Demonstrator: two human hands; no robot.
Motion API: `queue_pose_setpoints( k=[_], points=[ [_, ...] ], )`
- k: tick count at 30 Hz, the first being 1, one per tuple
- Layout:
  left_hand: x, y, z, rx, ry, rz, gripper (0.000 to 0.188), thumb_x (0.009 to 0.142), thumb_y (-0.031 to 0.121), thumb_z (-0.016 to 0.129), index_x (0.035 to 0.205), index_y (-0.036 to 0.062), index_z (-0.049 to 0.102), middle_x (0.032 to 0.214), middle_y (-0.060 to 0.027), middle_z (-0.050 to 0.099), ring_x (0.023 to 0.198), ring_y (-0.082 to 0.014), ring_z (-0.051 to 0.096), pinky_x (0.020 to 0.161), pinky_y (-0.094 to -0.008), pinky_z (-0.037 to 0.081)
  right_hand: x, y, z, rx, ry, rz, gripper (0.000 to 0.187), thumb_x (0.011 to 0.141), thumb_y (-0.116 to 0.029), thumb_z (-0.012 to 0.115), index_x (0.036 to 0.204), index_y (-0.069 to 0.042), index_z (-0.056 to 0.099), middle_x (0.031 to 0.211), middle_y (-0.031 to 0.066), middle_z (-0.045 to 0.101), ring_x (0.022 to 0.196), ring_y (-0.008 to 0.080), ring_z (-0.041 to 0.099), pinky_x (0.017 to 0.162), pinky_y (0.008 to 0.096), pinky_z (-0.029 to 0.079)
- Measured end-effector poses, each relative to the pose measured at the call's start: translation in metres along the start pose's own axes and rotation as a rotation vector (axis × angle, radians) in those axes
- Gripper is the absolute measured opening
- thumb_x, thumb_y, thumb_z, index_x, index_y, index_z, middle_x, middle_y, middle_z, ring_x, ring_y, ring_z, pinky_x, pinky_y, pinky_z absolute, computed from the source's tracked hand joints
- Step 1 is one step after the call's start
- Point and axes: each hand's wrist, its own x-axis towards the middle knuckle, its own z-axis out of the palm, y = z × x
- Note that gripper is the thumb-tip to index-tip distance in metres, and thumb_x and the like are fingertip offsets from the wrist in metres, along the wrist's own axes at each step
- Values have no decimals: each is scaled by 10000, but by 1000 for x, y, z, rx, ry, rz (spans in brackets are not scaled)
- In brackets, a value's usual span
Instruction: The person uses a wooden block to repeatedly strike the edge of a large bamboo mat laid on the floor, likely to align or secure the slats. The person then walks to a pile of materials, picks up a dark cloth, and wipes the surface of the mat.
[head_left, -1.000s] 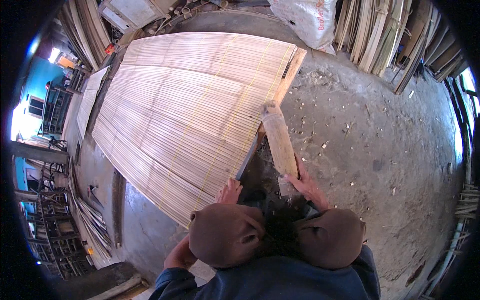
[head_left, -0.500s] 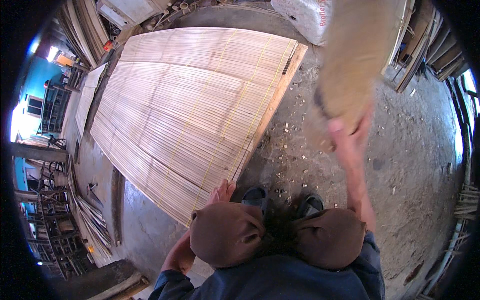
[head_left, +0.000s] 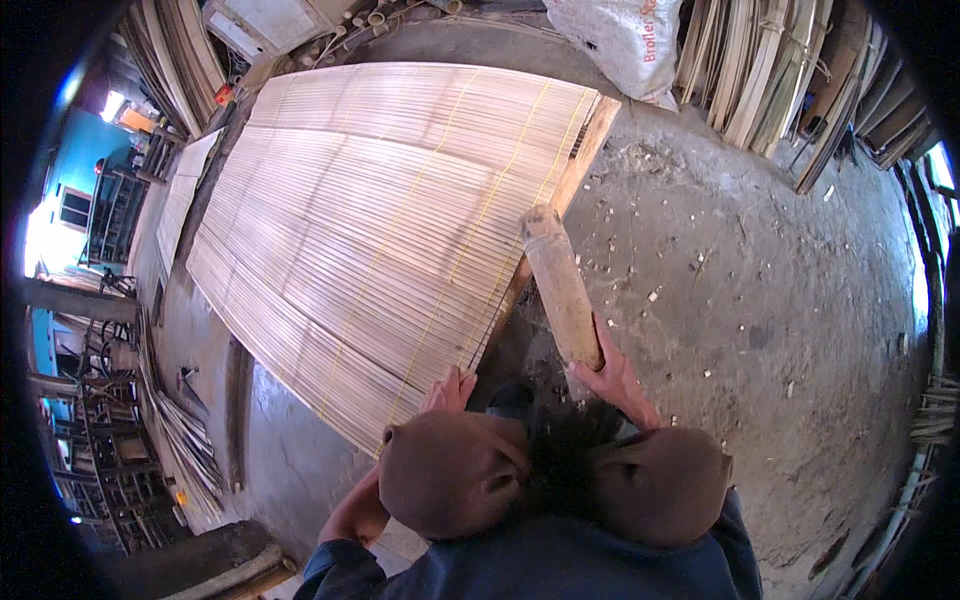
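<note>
A wide mat of thin pale slats (head_left: 340, 215), crossed by yellow cords, lies in front of me and to the left. My left hand (head_left: 449, 390) is at its near right corner, fingers closed together on the edge; my knee partly hides this hand. In my right hand (head_left: 620, 384) is a thick length of bamboo (head_left: 562, 290), gripped at its near end. The bamboo's far end overlaps the mat's right border in view; whether the two touch I cannot tell. A wooden beam (head_left: 588, 150) runs along that border beneath the slat ends.
Small wood chips (head_left: 653, 296) are scattered over the concrete floor (head_left: 800, 400) to the right. A white sack (head_left: 625, 50) and bundled bamboo strips (head_left: 750, 75) stand at the far right. Long strips (head_left: 185, 430) and a dark rack (head_left: 105, 430) are on the left.
My right hand has swung the bamboo down from high on the right, to beside the mat's right border. My left hand stays at the near corner.
</note>
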Motion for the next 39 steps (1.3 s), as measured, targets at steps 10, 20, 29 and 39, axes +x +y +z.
queue_pose_setpoints(
  k=[10,20,29,39],
  points=[
    [-1,-12,31,-59,14,-108,525,900,413,626,1262,50,516,874,-176,684,822,-402,649,662,-469,491,-26,22,-26,-262,106,152,909,759,-312,740,1504,-156,244,1263,240,558,1125,415,574,916,473,480],
    [16,49,-71,-70,-230,37,396,953,417,494,1084,45,527,989,-250,633,938,-454,601,734,-512,486,-34,54,-56,-514,139,150,902,735,-289,757,1496,-202,281,1249,225,543,1076,423,578,878,501,488],
    [-16,1,0,-119,-27,-40,420,962,427,485,1067,22,521,926,-277,632,893,-476,606,747,-525,470,-36,41,-27,-510,198,76,876,727,-227,759,1470,-103,311,1227,239,552,1102,423,559,920,491,470],
    [19,25,-86,-514,-426,-165,510,1020,433,337,1168,-12,539,1181,-257,566,1169,-359,535,958,-394,405,7,-43,38,-262,-238,-302,665,894,-295,622,1457,-77,346,1281,217,517,1168,356,527,973,440,433]
  ],
)
